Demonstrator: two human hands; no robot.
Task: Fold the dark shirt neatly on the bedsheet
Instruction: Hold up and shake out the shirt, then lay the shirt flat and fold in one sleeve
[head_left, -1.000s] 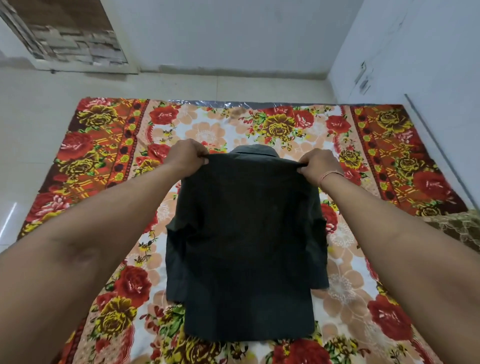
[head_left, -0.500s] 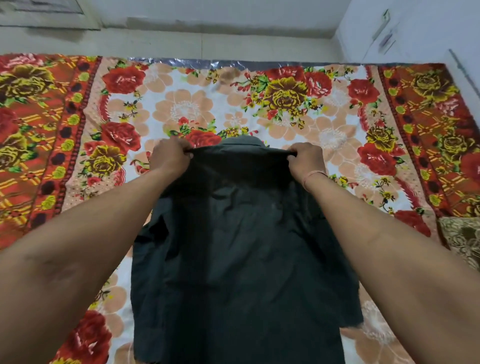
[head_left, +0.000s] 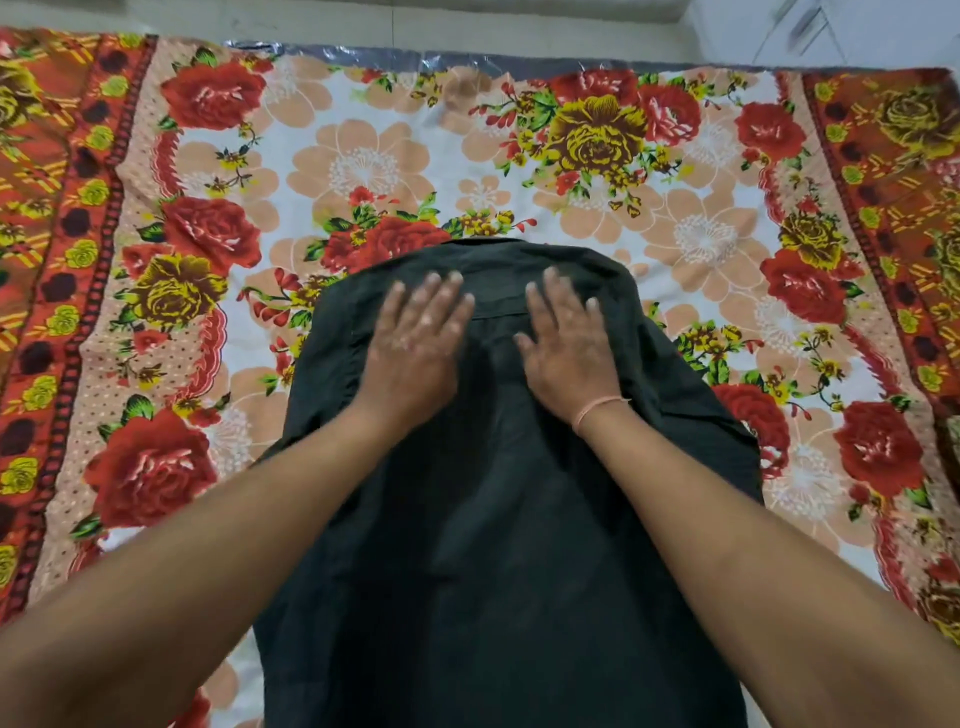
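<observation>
Lying back-up on the floral red and cream bedsheet, the dark charcoal cotton shirt has both hands flat on it just below its collar: left hand and right hand, fingers straight, gripping nothing

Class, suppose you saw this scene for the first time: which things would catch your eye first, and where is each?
The bright floral bedsheet, all red and yellow roses, fills the view. The dark shirt lies on its middle, collar at the far end. The left hand and right hand rest flat, fingers straight, side by side just below the collar.
</observation>
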